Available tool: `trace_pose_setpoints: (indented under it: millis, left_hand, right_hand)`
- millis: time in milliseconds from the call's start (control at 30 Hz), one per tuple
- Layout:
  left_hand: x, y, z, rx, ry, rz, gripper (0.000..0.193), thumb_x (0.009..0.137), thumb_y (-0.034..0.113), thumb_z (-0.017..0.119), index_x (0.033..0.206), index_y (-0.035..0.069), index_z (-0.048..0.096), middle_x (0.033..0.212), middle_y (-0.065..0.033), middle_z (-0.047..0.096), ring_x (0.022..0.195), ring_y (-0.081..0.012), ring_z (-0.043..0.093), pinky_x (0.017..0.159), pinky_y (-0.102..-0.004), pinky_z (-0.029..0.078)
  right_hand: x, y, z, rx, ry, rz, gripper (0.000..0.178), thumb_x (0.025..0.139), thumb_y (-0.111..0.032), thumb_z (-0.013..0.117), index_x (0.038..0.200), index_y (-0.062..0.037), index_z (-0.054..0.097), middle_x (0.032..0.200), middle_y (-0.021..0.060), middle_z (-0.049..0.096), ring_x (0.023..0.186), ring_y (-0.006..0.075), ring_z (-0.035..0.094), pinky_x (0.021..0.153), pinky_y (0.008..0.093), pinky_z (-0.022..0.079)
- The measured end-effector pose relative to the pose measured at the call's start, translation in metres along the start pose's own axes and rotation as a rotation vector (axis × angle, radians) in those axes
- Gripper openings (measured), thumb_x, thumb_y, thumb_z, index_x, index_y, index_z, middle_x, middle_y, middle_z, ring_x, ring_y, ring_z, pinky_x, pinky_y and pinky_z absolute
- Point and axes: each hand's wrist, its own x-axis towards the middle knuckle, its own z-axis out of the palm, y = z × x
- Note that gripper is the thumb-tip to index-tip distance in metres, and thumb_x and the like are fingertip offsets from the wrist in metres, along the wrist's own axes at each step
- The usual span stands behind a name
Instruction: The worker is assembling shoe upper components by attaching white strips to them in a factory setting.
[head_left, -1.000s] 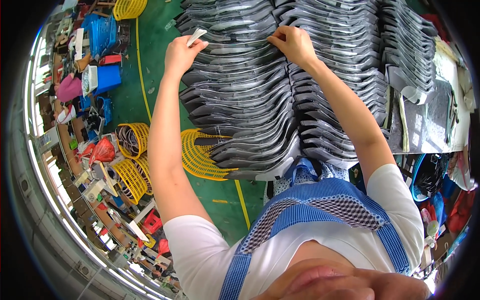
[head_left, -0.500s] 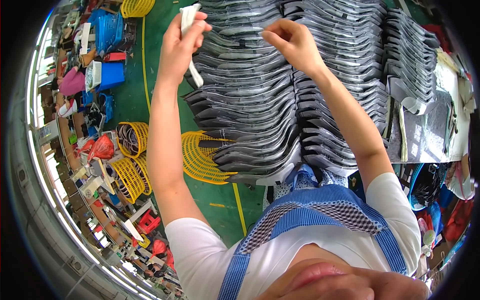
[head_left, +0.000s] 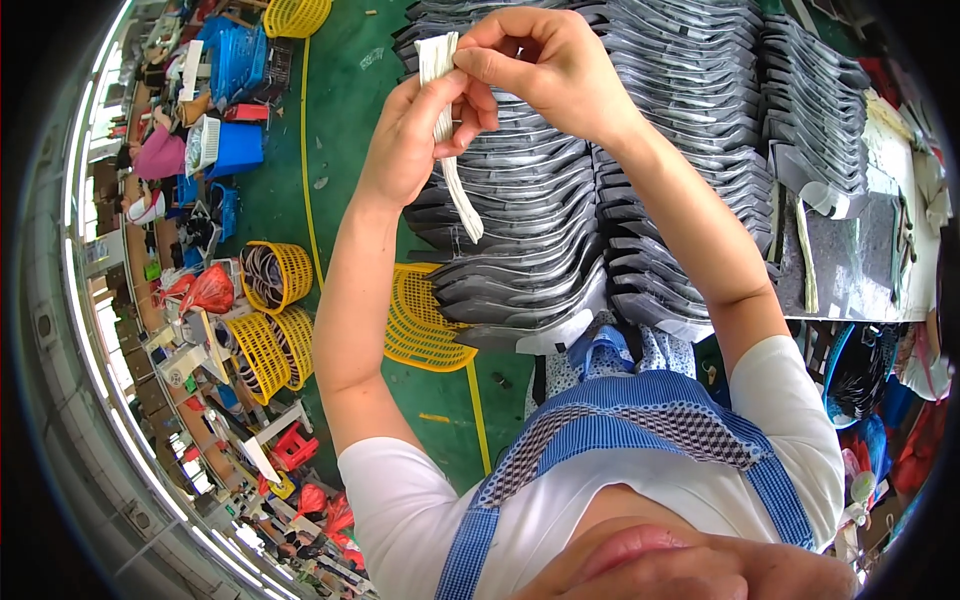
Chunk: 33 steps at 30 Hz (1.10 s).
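Note:
My left hand (head_left: 405,140) is closed around a bundle of thin white strips (head_left: 437,62). One end stands up above the fingers, and the long end hangs below the palm. From the other side, my right hand (head_left: 565,75) pinches at the upper edge of the bundle with thumb and forefinger; whether a single strip is between those fingertips is too small to tell. Beneath both hands lie long overlapping rows of dark grey curved pieces (head_left: 520,230), their edges lined up, with a second row (head_left: 680,130) to the right.
A third, shorter row of grey pieces (head_left: 815,110) lies at the right, beside a dark-topped table (head_left: 850,260) with pale strips on it. A yellow basket (head_left: 415,330) stands left of the rows. More yellow baskets (head_left: 262,350), blue crates (head_left: 235,150) and seated people are farther left.
My left hand has moved right and slightly down with the white strips. My right hand has moved left and up, from apart to meeting the top of the bundle.

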Motion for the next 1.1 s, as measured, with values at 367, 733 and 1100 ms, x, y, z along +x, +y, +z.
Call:
trace_pose_setpoints:
  millis: [367, 733, 1100]
  left_hand:
    - [-0.032, -0.001, 0.02, 0.04, 0.248, 0.078, 0.041, 0.097, 0.029, 0.038, 0.091, -0.003, 0.063, 0.073, -0.0079, 0.062, 0.055, -0.0074, 0.05, 0.043, -0.0206, 0.039]
    - [-0.076, -0.008, 0.051, -0.562, -0.033, -0.075, 0.035, 0.097, 0.03, 0.042, 0.099, -0.001, 0.057, 0.074, -0.0042, 0.056, 0.057, -0.0084, 0.047, 0.047, -0.0189, 0.034]
    - [-0.107, -0.018, 0.075, -0.282, 0.182, 0.038, 0.026, 0.098, 0.026, 0.049, 0.101, 0.001, 0.058, 0.075, -0.0043, 0.06, 0.059, -0.0068, 0.055, 0.045, -0.0183, 0.044]
  right_hand:
    - [-0.029, 0.011, 0.013, -0.46, 0.282, -0.106, 0.012, 0.08, -0.011, 0.064, 0.081, 0.0008, 0.065, 0.066, 0.0012, 0.063, 0.06, 0.0055, 0.056, 0.055, 0.0217, 0.045]
    - [-0.042, 0.006, 0.028, 0.229, -0.146, 0.2, 0.018, 0.091, -0.019, 0.063, 0.099, -0.0038, 0.068, 0.078, -0.0031, 0.062, 0.067, 0.003, 0.051, 0.062, 0.0178, 0.042]
    - [-0.09, -0.017, 0.037, -0.1, 0.012, 0.116, 0.017, 0.09, -0.019, 0.064, 0.091, -0.0018, 0.067, 0.076, -0.0034, 0.061, 0.067, 0.002, 0.05, 0.059, 0.0188, 0.04]
